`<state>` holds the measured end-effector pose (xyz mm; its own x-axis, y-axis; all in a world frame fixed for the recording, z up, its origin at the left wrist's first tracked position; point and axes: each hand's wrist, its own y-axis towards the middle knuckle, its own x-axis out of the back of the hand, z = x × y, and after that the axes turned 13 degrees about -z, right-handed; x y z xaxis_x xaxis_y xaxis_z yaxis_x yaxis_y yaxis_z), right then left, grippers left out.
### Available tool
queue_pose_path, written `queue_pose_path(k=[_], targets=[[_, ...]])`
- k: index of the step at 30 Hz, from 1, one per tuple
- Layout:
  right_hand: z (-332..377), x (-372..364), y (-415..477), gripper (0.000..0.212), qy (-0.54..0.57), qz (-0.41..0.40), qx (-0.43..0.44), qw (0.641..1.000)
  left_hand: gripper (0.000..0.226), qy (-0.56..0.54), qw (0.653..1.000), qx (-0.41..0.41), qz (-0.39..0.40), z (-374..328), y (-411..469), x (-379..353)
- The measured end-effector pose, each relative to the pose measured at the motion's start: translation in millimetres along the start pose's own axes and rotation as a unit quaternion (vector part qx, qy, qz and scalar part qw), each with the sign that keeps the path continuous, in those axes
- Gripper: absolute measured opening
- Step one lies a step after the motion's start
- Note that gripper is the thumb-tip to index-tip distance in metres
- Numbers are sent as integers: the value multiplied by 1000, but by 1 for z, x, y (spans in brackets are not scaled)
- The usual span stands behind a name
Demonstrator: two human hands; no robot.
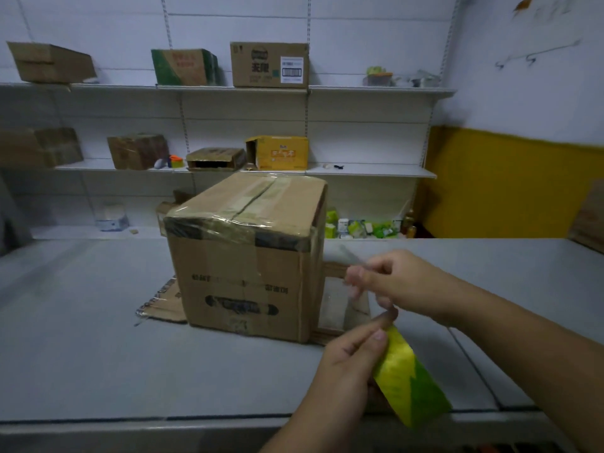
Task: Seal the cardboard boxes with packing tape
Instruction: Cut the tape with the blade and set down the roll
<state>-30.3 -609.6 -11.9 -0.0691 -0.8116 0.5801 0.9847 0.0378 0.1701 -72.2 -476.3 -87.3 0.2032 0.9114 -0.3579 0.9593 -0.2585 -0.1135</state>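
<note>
Gripping yellow-green packing tape roll (pixel 410 384) in left hand (pixel 349 358), pinching clear free end (pixel 358 289) with right hand (pixel 392 282), beside brown taped cardboard box (pixel 245 256) on grey table (pixel 81 338). Could fold onto itself if tension slackens.

The scene is taken from one wide-angle camera worn on the head, aimed forward and down across the grey surface (pixel 81 338). The left hand (pixel 346 364) and right hand (pixel 402 286) are seen close, low and right of centre; the cardboard box (pixel 248 256) is framed mid-distance, and the wall shelves (pixel 376 171) are taken in beyond.
</note>
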Motion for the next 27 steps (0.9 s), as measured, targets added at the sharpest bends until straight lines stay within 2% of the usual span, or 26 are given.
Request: queue_pose_path(k=[2, 5, 8, 12, 15, 17, 19, 21, 23, 24, 25, 27], targets=[[-1, 2, -7, 32, 1, 30, -31, 999, 25, 30, 1000, 0, -2, -4, 0, -7], [3, 11, -13, 7, 33, -24, -25, 999, 15, 60, 998, 22, 5, -10, -1, -9], [9, 15, -21, 8, 51, -88, -3, 995, 17, 111, 993, 40, 23, -28, -6, 0], [14, 3, -43, 14, 156, -154, -4, 976, 33, 222, 973, 13, 66, -64, -29, 16], [9, -5, -52, 8, 238, -215, -18, 947, 66, 279, 960, -11, 2, -80, -37, 36], [0, -14, -55, 5, 228, -212, -50, 949, 75, 333, 939, -64, -63, -89, -38, 51], [-13, -31, -56, 8, 176, -175, -89, 965, 68, 433, 886, -144, -88, -93, -40, 58], [-29, -47, -53, 14, 84, -147, -109, 980, 53, 584, 779, -219, -71, -84, -42, 59], [-43, -55, -47, 23, -62, -101, -100, 988, 40, 695, 668, -261, -51, -62, -43, 58], [-47, -57, -44, 28, -127, -74, -92, 985, 36, 720, 637, -271, -45, -51, -42, 57], [-49, -58, -42, 32, -174, -52, -85, 980, 33, 731, 623, -276, -40, -42, -41, 58], [-49, -59, -36, 38, -238, -29, -80, 968, 31, 730, 626, -271, -45, -33, -37, 61]])
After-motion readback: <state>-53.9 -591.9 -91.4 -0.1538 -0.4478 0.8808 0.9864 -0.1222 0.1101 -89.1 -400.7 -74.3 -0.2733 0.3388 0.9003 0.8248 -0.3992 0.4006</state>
